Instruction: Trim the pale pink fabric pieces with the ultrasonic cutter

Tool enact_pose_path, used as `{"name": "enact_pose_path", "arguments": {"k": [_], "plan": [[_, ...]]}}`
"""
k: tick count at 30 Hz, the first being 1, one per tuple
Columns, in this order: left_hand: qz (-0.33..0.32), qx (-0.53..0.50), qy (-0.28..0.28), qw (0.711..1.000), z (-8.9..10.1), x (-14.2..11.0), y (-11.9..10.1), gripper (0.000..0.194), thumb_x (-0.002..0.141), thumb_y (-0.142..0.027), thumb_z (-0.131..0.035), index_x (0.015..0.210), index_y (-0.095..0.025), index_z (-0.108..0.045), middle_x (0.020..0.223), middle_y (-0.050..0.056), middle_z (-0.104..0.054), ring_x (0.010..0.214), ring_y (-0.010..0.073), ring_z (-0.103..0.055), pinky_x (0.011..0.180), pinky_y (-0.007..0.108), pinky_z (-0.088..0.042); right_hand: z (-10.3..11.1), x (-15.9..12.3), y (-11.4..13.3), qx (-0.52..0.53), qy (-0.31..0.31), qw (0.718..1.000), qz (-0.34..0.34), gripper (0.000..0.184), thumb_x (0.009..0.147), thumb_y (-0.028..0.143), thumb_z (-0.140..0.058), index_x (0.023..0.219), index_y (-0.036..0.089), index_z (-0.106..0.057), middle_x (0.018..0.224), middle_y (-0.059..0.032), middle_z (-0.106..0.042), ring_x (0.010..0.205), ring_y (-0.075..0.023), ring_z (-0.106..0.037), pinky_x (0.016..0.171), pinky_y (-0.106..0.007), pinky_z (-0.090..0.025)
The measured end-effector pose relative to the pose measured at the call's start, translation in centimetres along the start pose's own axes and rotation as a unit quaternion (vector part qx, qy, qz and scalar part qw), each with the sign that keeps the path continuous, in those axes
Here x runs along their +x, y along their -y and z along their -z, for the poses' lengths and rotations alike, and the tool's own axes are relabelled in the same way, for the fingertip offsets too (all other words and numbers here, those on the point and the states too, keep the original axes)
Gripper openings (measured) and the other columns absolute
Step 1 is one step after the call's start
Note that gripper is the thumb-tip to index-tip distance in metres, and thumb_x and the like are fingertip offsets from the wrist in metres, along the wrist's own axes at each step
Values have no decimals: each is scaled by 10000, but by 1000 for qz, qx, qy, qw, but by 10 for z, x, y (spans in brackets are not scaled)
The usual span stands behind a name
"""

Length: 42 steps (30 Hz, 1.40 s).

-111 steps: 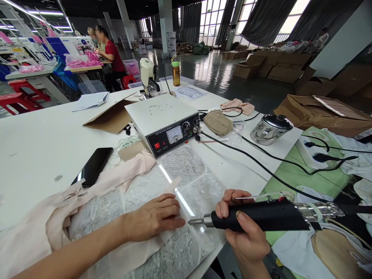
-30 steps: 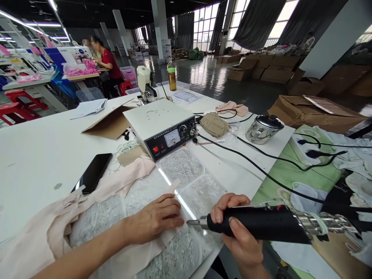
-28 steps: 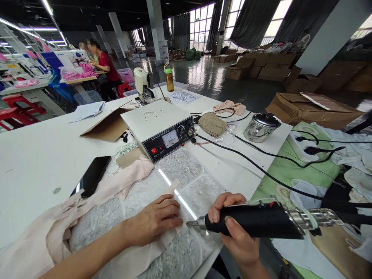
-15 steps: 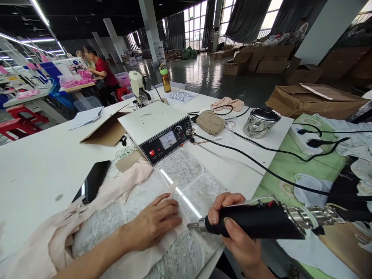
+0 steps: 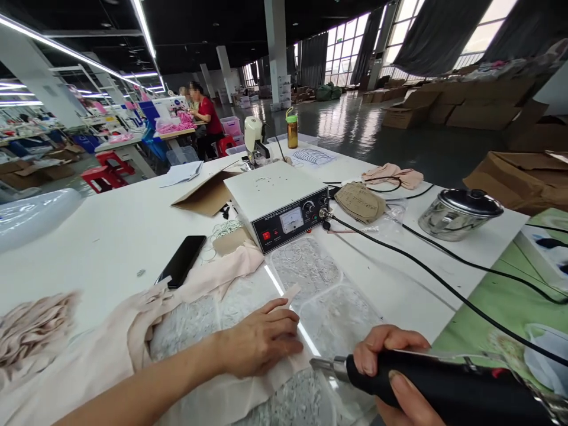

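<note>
My left hand [image 5: 261, 337] lies palm down with its fingers stretched over a pale pink piece of fabric [image 5: 248, 393], pressing it onto the grey marbled sheet [image 5: 288, 402]. In my right hand [image 5: 406, 373] is a black handheld ultrasonic tool [image 5: 439, 384], fingers wrapped round its barrel. Its metal tip points left and sits at the fabric's right edge, just past my left fingertips. Whether the tip touches the fabric I cannot tell. A narrow end of fabric sticks out above my left fingers. The tool's rear end runs out of view at lower right.
A white control box [image 5: 284, 201] with dial and red switch stands behind the sheet. Around it are a phone [image 5: 181, 260], brown card patterns [image 5: 359, 202], a lidded steel pot [image 5: 459, 213] and black cables [image 5: 412, 266]. Gathered fabric [image 5: 35, 331] lies left. A co-worker [image 5: 206, 118] sits far back.
The view has swung left, bringing the gathered fabric and a plastic bag into sight. The tool tip has shifted slightly toward me along the fabric edge, while my left hand stays on the fabric.
</note>
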<state>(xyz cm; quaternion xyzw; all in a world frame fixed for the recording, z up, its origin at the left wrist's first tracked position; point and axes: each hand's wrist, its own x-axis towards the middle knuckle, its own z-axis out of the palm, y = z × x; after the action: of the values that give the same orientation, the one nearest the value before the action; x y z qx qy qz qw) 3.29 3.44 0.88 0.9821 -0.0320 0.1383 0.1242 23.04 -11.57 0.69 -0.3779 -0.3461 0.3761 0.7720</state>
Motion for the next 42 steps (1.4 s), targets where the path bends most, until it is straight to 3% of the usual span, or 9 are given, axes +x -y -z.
{"name": "enact_pose_path", "arguments": {"k": [17, 33, 42], "plan": [[11, -8, -8, 1000, -2, -4, 1, 218, 929, -115, -472, 1075, -158, -629, 1004, 85, -659, 1167, 227, -540, 1149, 455, -278, -4, -2, 7, -7, -22, 1000, -14, 132, 845, 357, -640, 892, 263, -561, 799, -10, -518, 619, -156, -554, 574, -362, -508], [12, 11, -3, 1000, -1, -5, -1, 249, 992, -140, -404, 1127, -154, -611, 1030, 103, -663, 1209, 242, -529, 1149, 471, -280, -4, -3, 3, -10, -21, 1000, -1, 120, 857, 347, -608, 902, 258, -542, 795, 6, -490, 619, -134, -538, 571, -324, -502], [14, 8, -2, 1000, 0, -5, -1, 277, 1005, -131, -378, 1142, -145, -617, 1038, 108, -665, 1217, 246, -527, 1148, 478, -295, -18, 5, 3, -30, -46, 998, 21, 140, 841, 366, -635, 865, 256, -551, 778, 16, -474, 588, -120, -520, 543, -312, -509]]}}
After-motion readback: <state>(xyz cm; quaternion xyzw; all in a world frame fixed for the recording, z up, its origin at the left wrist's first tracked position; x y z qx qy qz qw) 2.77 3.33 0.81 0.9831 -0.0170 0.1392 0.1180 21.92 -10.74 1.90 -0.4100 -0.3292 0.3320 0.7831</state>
